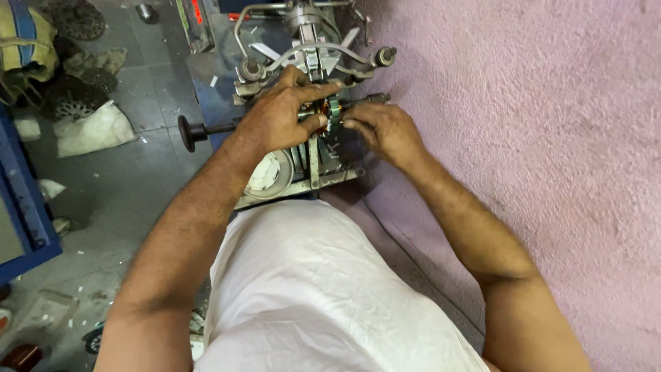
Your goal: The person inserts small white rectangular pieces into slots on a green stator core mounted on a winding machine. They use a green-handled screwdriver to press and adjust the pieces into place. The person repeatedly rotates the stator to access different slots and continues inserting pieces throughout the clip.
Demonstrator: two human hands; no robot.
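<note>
A small metal winding machine [313,58] stands on a blue stand against a pink wall. Mounted in it at the centre is a motor armature [330,110] with copper windings and a green end piece. My left hand [279,114] lies over the armature's left side, fingers curled around it. From the right, the fingertips of my right hand [382,127] pinch the armature's right end near the shaft. A black-knobbed crank handle [196,131] sticks out to the left of the machine. Most of the armature is hidden by my fingers.
The pink wall [537,138] fills the right side. On the grey floor at left lie a white bag [89,131], dark round metal parts [69,100] and a striped sack [24,41]. A blue frame [24,207] stands at the far left. My white-clothed lap [310,289] is below.
</note>
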